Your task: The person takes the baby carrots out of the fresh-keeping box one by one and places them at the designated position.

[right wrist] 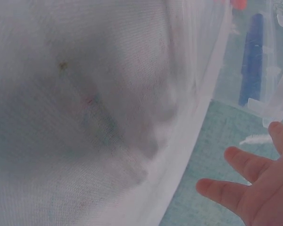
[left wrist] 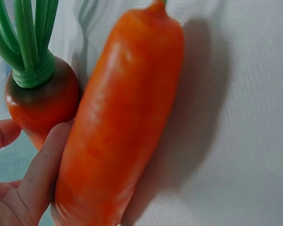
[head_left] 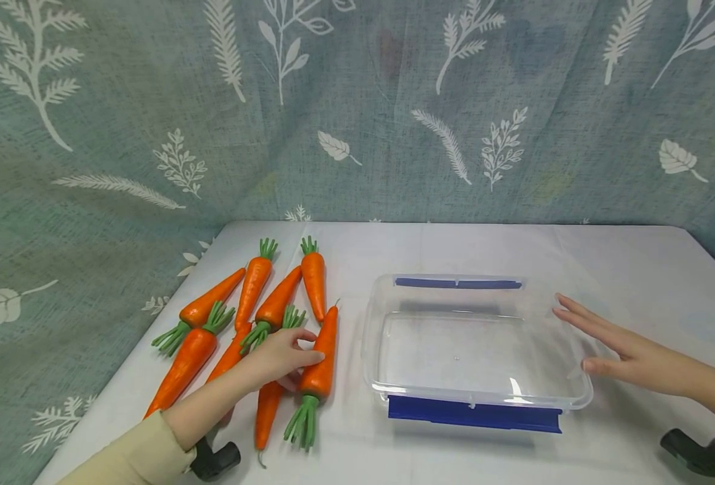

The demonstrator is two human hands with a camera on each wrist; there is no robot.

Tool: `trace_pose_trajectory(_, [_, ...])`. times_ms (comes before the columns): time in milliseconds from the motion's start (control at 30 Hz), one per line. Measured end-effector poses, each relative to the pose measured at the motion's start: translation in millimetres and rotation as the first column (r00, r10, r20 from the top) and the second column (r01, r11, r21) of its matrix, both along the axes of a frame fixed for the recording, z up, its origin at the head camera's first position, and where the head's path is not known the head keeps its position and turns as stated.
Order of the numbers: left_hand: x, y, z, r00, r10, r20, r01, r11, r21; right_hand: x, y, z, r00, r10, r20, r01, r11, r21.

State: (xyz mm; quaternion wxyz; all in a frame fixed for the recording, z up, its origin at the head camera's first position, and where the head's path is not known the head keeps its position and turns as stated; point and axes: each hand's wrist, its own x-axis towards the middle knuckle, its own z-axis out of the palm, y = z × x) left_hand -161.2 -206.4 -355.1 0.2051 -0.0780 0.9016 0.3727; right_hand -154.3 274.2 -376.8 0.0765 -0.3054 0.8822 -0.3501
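My left hand (head_left: 285,357) grips the rightmost orange carrot (head_left: 327,337), thumb and fingers on either side of its body. This carrot has its green stems toward me and its thin tip pointing away. Close up in the left wrist view, my thumb (left wrist: 42,169) lies between that carrot (left wrist: 47,103) and a larger-looking second carrot (left wrist: 122,103). That second carrot (head_left: 266,414) lies partly under the left hand. Fingers spread, my right hand (head_left: 630,353) is beside the right wall of a clear plastic box (head_left: 372,350) with blue latches; nothing is in its grasp.
Several more carrots (head_left: 196,364) lie in a loose cluster on the left of the white-covered table (head_left: 630,269), some touching. The lidless box stands right of them. A leaf-patterned curtain (head_left: 382,135) hangs behind. Black curved wrist-mounted parts (head_left: 215,461) show below both hands.
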Motion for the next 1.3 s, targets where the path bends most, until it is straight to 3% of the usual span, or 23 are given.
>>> trace_pose_trajectory(400, [3.1,-6.2,6.5,1.0,-0.014,-0.024,0.013,1.0,-0.012,1.3,-0.2,-0.2,1.0,0.004,-0.014,-0.004,1.0,-0.006])
trace_pose_trajectory(733, [0.2,-15.7,25.6,0.999,-0.001,-0.04,0.001,1.0,0.001,1.2,2.5,-2.2,1.0,0.0,-0.008,0.0,1.0,-0.009])
trace_pose_trajectory(1300, [-8.0,-32.7,64.1,0.996,-0.03,-0.079,0.041,0.99,0.138,2.1,3.2,-3.3,1.0,-0.002,-0.005,0.002,1.0,-0.007])
